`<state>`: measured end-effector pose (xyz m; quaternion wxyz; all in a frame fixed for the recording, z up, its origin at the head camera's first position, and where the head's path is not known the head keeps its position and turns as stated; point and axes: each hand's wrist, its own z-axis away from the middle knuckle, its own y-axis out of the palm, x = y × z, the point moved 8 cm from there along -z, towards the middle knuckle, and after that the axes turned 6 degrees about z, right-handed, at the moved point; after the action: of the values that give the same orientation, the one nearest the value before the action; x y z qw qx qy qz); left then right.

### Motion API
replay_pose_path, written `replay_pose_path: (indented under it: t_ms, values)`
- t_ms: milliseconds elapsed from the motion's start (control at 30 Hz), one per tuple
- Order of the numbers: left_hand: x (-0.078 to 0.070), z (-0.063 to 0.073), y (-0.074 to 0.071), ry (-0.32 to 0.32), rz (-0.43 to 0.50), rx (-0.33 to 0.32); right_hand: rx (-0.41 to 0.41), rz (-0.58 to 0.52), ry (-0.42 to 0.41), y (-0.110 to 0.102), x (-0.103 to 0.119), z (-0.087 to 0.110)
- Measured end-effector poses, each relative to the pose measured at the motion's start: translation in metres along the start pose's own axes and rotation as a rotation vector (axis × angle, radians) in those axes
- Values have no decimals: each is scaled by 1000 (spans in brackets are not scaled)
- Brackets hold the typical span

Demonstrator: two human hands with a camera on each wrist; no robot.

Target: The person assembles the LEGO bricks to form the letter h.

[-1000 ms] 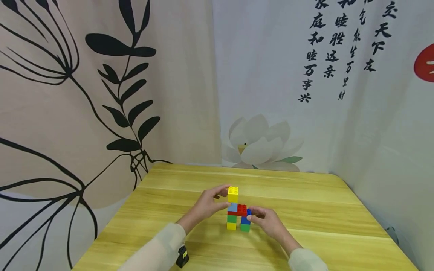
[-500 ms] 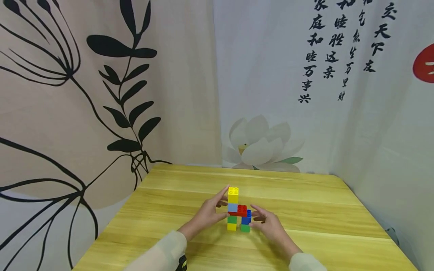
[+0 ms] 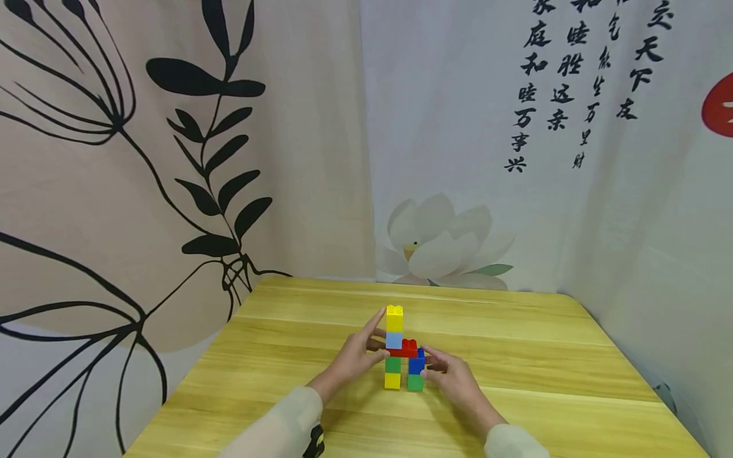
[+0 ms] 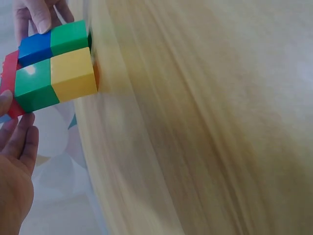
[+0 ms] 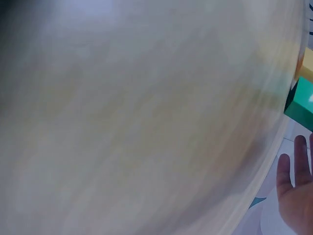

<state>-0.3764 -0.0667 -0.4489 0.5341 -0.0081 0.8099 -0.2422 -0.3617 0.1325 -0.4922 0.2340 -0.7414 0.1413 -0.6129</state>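
Note:
A toy building brick structure [image 3: 393, 364] stands between my two hands in the head view. Its left leg has a yellow brick [image 4: 73, 74] at the bottom and a green one above; its right leg has a blue brick [image 4: 35, 49] over green. Across both legs lies a red brick [image 3: 408, 347], topped on the left by a light blue brick [image 3: 394, 340] and a yellow one. My left hand [image 3: 356, 357] grips the left side, thumb at the red brick, index finger up beside the top yellow brick. With thumb and index finger, my right hand [image 3: 455, 380] pinches the blue brick.
A wooden table [image 3: 515, 343] carries the structure, with patterned curtains [image 3: 309, 159] behind its far edge. A black and yellow object [image 3: 314, 441] shows beneath the left sleeve. The right wrist view catches only the green brick [image 5: 302, 103] and part of the yellow one.
Both hands slightly shifted their hold; my right fingers loosened around the blue brick, then closed on it again. The structure's upper part sits higher in view now, its studs showing less.

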Motion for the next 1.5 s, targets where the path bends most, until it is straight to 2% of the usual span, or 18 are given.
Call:
replay_pose_path:
  t_ms: [133,333,433,667,1000,1233,1500]
  values:
    - [5,-5,-2,-45,16,-13,8,-6,15,2,-1,-2]
    - [10,-13,-3,-63,26,-2,42,20,-8,5,-2,-7]
    - [14,-16,-3,-94,41,8,58,23,7,6,-4,-9]
    - [24,-22,-4,-166,12,31,117,21,16,7,-3,-10]
    - [34,-23,-4,-222,8,71,165,30,-7,6,0,-8]
    - [46,-22,-2,-271,44,82,194,12,10,8,-3,-10]
    - [53,-21,-1,-311,88,106,237,38,22,9,-1,-10]
